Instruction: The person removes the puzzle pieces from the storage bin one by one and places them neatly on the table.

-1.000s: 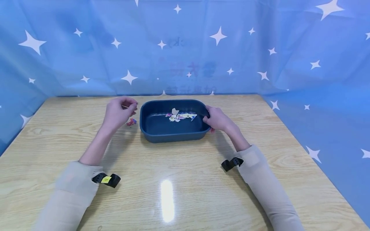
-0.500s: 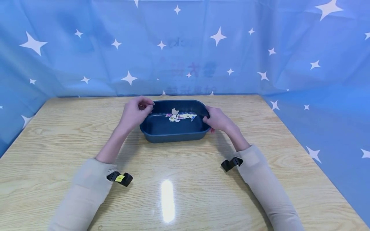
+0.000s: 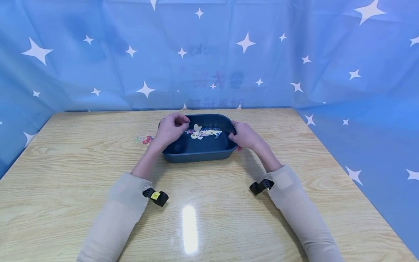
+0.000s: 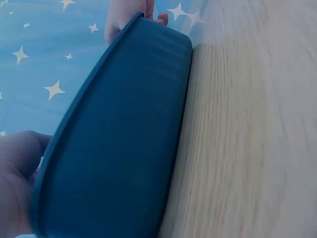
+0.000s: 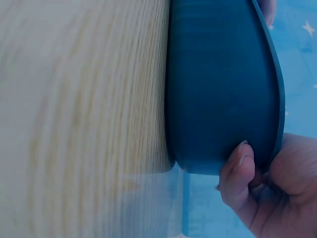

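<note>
A dark blue rectangular tub (image 3: 196, 157) stands on the table. Inside lie several small flat cut-out pieces (image 3: 204, 133), white, pink and blue, that look like stickers. My left hand (image 3: 171, 130) is over the tub's left end, thumb and fingertips pinched together on what seems a thin small piece, mostly hidden by the fingers. My right hand (image 3: 244, 135) grips the tub's right end, thumb at the rim and fingers curled against the outer wall, as the right wrist view shows. The tub's outer side (image 4: 114, 124) fills much of the left wrist view.
Left of the tub, small red and green pieces (image 3: 144, 139) lie on the wooden table (image 3: 222, 203). Behind the table hangs a blue curtain (image 3: 111, 62) with white stars. Something reddish (image 3: 239, 148) shows below the right hand, perhaps its fingertips.
My left hand has moved right from beside the small pieces to over the tub's left end, keeping its pinch. The red and green pieces have come into view. My right hand stays on the tub.
</note>
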{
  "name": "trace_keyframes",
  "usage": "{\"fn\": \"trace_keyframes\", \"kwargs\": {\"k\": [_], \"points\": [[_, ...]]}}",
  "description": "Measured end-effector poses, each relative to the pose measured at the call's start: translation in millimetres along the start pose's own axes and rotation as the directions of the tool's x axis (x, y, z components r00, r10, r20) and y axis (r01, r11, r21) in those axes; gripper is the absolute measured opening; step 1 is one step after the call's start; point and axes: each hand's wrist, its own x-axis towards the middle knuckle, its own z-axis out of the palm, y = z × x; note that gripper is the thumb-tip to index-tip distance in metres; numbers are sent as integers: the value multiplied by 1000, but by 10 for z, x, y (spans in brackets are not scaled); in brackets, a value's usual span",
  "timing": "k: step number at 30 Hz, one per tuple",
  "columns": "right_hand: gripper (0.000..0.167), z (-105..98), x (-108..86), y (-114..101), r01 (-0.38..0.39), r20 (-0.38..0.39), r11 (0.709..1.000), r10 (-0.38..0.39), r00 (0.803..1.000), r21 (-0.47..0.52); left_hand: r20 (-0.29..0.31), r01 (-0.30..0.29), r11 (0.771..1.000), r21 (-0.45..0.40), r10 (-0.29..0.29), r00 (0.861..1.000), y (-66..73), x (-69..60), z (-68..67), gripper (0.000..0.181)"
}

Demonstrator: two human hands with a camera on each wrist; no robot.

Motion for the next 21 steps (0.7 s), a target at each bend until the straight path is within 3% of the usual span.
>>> {"fn": "trace_keyframes", "kwargs": {"k": [9,13,21], "points": [[59,13,9,22,5,-1,1000,-5,1000,1,43,47,999,27,-48,998,-35,162,219,20],[59,16,8,17,6,0,1000,-6,1000,1,97,63,996,63,-69,993,-61,188,252,22],[61,7,-13,-12,-6,-7,1000,6,1000,10,260,60,982,177,-105,960,-115,205,273,36]]}}
